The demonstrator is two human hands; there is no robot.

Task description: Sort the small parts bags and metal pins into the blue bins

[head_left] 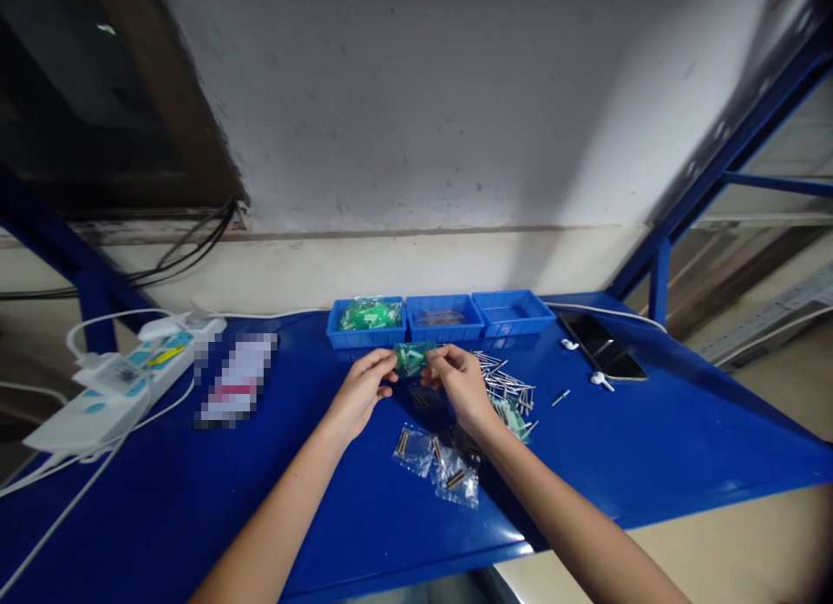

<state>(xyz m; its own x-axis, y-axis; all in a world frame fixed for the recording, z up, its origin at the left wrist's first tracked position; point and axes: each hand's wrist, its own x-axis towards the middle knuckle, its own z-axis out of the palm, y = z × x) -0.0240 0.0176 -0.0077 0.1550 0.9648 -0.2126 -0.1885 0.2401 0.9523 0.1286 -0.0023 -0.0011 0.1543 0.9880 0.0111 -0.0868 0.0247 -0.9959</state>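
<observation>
1. Two hands, head view: left hand [364, 390] and right hand [462, 382] each pinch one end of green packet [411, 358], just in front of middle blue tray [449, 334].
2. Risk: uneven pull could tear it; a slipped pinch could drop it toward metal rods [501, 381], right-front of tray.
3. Packet's long axis runs left-right, roughly parallel to tray; can't tell leading end.

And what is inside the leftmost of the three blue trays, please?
The leftmost tray holds a heap of green items with shiny clear plastic. Whatever lies beneath the heap's top layer is covered and cannot be seen.
</observation>
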